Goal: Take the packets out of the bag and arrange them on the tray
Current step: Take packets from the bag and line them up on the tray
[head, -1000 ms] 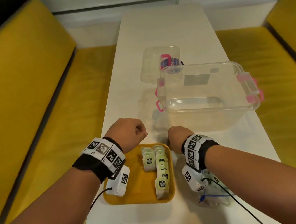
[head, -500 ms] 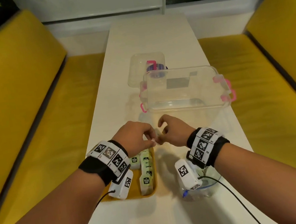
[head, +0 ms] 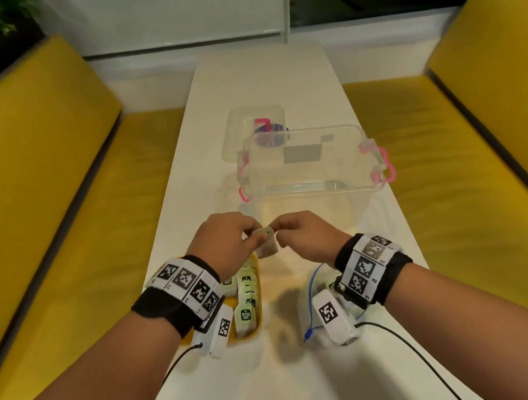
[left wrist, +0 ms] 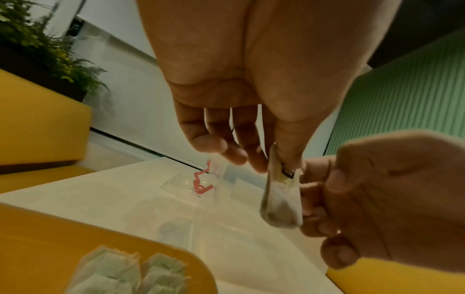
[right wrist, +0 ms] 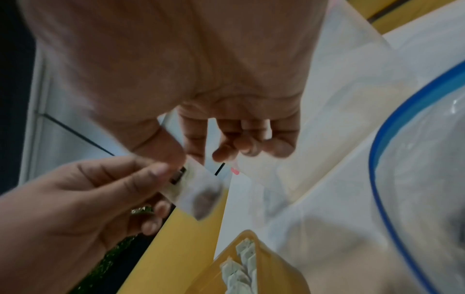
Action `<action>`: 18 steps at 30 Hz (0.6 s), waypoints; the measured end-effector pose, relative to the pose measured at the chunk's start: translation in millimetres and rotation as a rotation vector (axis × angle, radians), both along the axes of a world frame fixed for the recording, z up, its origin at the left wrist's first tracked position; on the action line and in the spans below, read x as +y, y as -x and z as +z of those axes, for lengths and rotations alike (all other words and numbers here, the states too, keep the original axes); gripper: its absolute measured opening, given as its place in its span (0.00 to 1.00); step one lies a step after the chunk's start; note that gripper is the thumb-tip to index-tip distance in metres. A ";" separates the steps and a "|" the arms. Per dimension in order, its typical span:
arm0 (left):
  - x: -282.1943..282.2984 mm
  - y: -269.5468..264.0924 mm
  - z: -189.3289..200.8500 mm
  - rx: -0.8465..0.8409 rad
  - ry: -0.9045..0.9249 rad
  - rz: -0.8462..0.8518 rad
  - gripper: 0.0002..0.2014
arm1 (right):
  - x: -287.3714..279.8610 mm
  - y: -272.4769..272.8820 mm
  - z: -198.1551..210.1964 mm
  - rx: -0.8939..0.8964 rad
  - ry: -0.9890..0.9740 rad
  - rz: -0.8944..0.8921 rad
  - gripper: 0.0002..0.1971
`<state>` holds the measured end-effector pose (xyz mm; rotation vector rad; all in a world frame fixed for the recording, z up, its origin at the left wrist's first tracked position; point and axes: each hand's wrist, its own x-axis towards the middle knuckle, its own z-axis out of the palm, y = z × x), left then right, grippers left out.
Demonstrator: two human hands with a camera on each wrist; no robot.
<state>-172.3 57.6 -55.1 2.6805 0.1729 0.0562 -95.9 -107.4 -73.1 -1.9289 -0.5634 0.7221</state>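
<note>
A pale tea packet (head: pixel 267 245) hangs above the table just past the tray's far right corner. My left hand (head: pixel 254 236) pinches its top from the left and my right hand (head: pixel 281 233) pinches it from the right. In the left wrist view the packet (left wrist: pixel 281 201) dangles from my left thumb and finger, with the right hand (left wrist: pixel 377 199) beside it. The right wrist view shows the packet (right wrist: pixel 198 191) under my right thumb. The yellow tray (head: pixel 263 328) lies under my left wrist and holds several packets (head: pixel 245 294) in rows. The clear zip bag (head: pixel 313 299) with a blue seal lies under my right wrist.
A clear plastic box (head: pixel 313 171) with pink latches stands just beyond my hands, its lid (head: pixel 251 129) lying behind it. Yellow benches (head: pixel 50 216) flank the narrow white table (head: pixel 263 75). The table's near edge is close to my body.
Both hands rose from beside the tray and came together in front of the box. They now hold one packet between them. The head view tilted upward.
</note>
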 end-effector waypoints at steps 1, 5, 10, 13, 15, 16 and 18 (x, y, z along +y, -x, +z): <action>1.3 0.9 4.4 -0.013 0.036 0.001 0.11 | -1.7 -0.5 -0.9 -0.097 0.025 0.039 0.07; 1.1 4.7 21.1 -0.064 0.158 -0.009 0.08 | -4.9 1.3 -3.5 -0.247 -0.046 0.096 0.07; -0.9 7.7 34.3 -0.118 0.127 0.014 0.06 | -4.6 4.0 -2.6 -0.188 -0.120 0.069 0.09; -4.5 9.4 41.8 -0.110 0.109 -0.011 0.07 | -5.2 6.3 1.9 -0.185 -0.179 0.075 0.10; -7.8 11.3 47.0 -0.108 0.115 -0.023 0.06 | -4.7 9.9 6.9 -0.109 -0.259 0.067 0.06; -8.9 12.1 48.9 -0.107 0.112 -0.025 0.05 | -4.3 11.7 8.4 -0.077 -0.288 0.071 0.05; -10.9 13.6 51.5 -0.090 0.103 -0.026 0.03 | -3.5 14.6 10.4 -0.061 -0.313 0.088 0.04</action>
